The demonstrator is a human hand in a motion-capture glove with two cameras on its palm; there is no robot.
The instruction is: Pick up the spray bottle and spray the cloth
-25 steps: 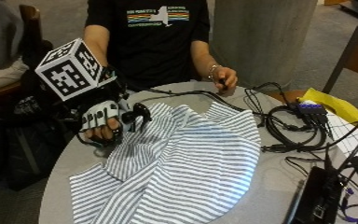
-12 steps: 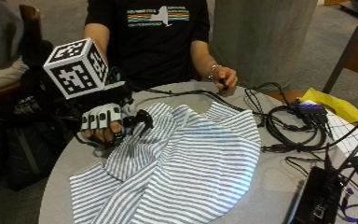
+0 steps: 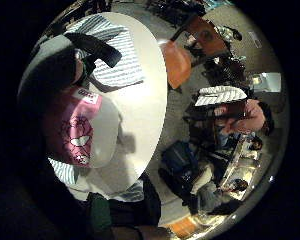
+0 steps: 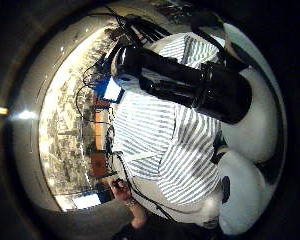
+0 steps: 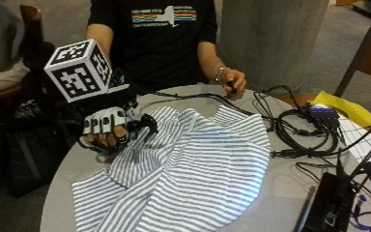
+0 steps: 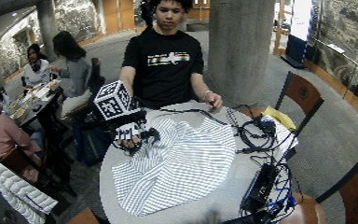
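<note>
The right hand [image 5: 106,126] held the bottle [image 5: 142,126] just above the worktop [image 5: 63,169] at the edge of the striped cloth [image 5: 192,174], its fingers [image 5: 102,123] curled round the body. The black nozzle [image 4: 180,80] pointed over the cloth. The bare hand [image 5: 232,81] rested on the far rim beside the cables [image 5: 301,130].

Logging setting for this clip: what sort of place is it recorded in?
Probably a public cafe or campus common area: a round table with wooden chairs, a large concrete column, and other people seated at a nearby table.
</note>
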